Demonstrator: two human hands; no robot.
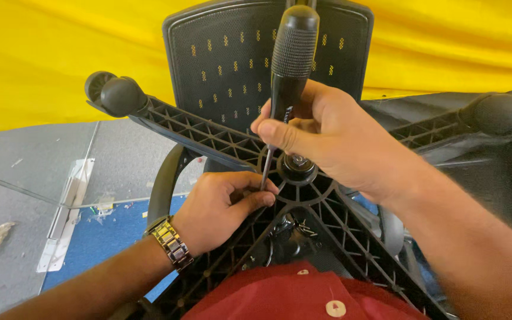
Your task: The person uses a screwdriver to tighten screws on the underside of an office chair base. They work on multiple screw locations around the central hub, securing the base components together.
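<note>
My right hand (327, 139) grips a black-handled screwdriver (288, 59), its thin metal shaft slanting down toward the hub (296, 168) of an upturned black office chair base (208, 136). My left hand (223, 207), a metal watch (171, 243) on its wrist, pinches the shaft's tip against the ribbed plastic beside the hub. The base's spokes spread outward, with a castor (120, 95) at the left end and another castor (499, 112) at the right. Behind the base rises the chair's black mesh backrest (226, 53).
A yellow cloth (42, 53) hangs across the back. To the left lie a sheet of glass (37, 160), a grey floor, blue carpet (102, 237) with small debris, and a metal strip (60, 228). My red shirt (291, 296) fills the bottom edge. The chair's armrest (164, 184) curves beside my left wrist.
</note>
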